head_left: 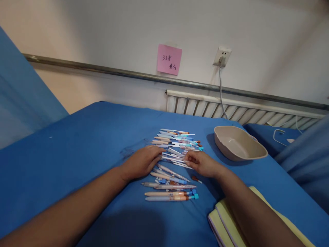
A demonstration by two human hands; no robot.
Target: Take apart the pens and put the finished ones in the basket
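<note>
Pens in pale blue, peach and clear barrels lie in a loose column across the blue cover, with thin white pen refills (172, 158) in the middle. At the left ends of these refills is my left hand (144, 161), its fingers bent and close together; what lies between them is hidden. My right hand (202, 163) pinches at the refills' right ends with thumb and fingers. Nearer to me lie several assembled pens, among them a pale blue pen (167, 198) and a peach pen (164, 194). A small brown-tipped pen part (196, 179) rests just below my right hand.
A beige basin (240, 144) stands at the right. A folded yellow towel (226, 219) lies under my right forearm. Behind the blue-covered surface (84, 137) are a radiator (205, 104), a metal rail (123, 72) and a socket with a plugged-in cable (222, 56).
</note>
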